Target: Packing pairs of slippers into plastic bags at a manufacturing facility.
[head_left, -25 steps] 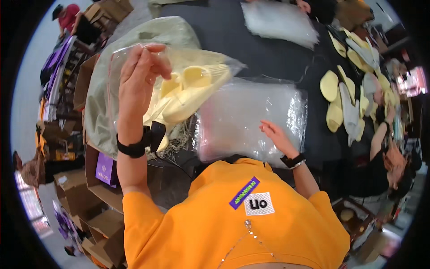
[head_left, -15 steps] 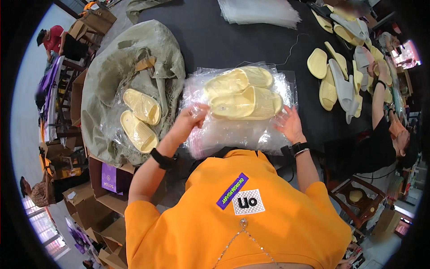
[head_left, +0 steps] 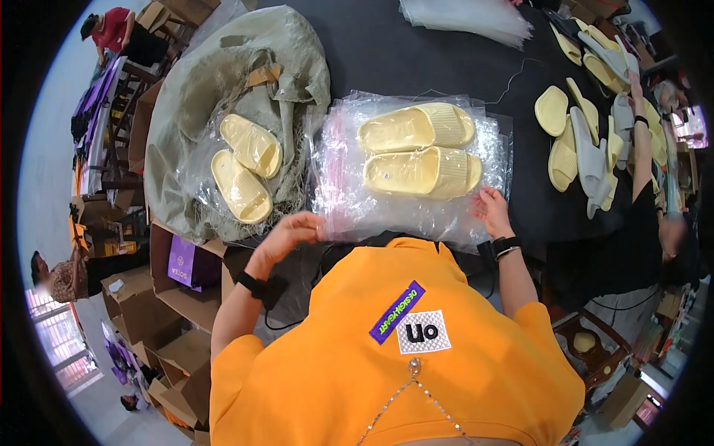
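A pair of pale yellow slippers (head_left: 420,172) lies side by side on a stack of clear plastic bags (head_left: 357,219) in front of me. Whether a bag encloses this pair I cannot tell. At the stack's near left corner, my left hand (head_left: 296,227) is closed, its fingertips pinching the edge of a plastic bag beside a pinkish strip. My right hand (head_left: 494,213) is by the stack's right edge, just below the slippers' right end. Its fingers are bent but apart, and I see nothing held in them.
Left of the stack, a bagged yellow slipper pair (head_left: 249,167) rests on a greyish-green woven sack (head_left: 178,141). More yellow and grey slippers (head_left: 591,156) lie at right, where a co-worker's arm (head_left: 641,149) reaches in. Further plastic bags (head_left: 468,18) lie at the far edge; cardboard boxes (head_left: 130,297) stand left.
My left hand has moved away from the slippers down to the bag's near left corner. The right hand's fingers have gone from spread to bent. The whole view has shifted slightly.
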Motion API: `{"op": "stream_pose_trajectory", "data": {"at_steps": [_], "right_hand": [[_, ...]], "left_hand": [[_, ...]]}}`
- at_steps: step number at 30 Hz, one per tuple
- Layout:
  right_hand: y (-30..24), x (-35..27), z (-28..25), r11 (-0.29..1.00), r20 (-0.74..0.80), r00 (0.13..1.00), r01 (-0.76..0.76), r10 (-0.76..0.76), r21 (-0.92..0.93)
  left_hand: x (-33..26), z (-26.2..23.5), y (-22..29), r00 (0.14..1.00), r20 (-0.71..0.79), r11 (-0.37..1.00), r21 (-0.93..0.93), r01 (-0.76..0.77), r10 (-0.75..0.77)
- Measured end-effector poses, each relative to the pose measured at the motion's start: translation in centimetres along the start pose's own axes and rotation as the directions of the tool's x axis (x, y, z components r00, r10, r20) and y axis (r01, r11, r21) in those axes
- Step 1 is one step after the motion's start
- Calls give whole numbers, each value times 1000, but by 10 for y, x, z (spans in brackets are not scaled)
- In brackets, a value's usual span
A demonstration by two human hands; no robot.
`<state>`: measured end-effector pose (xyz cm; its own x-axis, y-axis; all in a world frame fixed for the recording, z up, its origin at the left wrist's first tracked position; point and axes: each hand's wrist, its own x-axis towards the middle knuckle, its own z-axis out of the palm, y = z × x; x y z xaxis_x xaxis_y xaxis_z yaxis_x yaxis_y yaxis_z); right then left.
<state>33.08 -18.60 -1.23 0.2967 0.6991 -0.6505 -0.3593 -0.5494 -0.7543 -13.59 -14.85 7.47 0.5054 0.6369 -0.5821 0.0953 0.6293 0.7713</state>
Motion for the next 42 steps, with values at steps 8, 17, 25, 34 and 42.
{"op": "stream_pose_trajectory", "data": {"at_steps": [8,17,25,34,42], "right_hand": [[4,9,-6,992,14,1000,-16,18,-126],[-2,4,5,982,8,1000,29,-28,-187],[-2,-2,7,969,-53,994,75,-90,-235],[1,-20,10,944,-45,992,97,-117,-315],[-6,-15,8,941,-115,979,126,-169,-313]], "left_hand": [[101,-3,42,799,335,65,905,-420,500],[218,74,57,640,555,-190,814,-548,531],[234,109,38,680,388,-206,919,-335,623],[205,92,34,625,277,-136,955,-264,730],[194,81,29,640,301,-127,945,-303,707]]}}
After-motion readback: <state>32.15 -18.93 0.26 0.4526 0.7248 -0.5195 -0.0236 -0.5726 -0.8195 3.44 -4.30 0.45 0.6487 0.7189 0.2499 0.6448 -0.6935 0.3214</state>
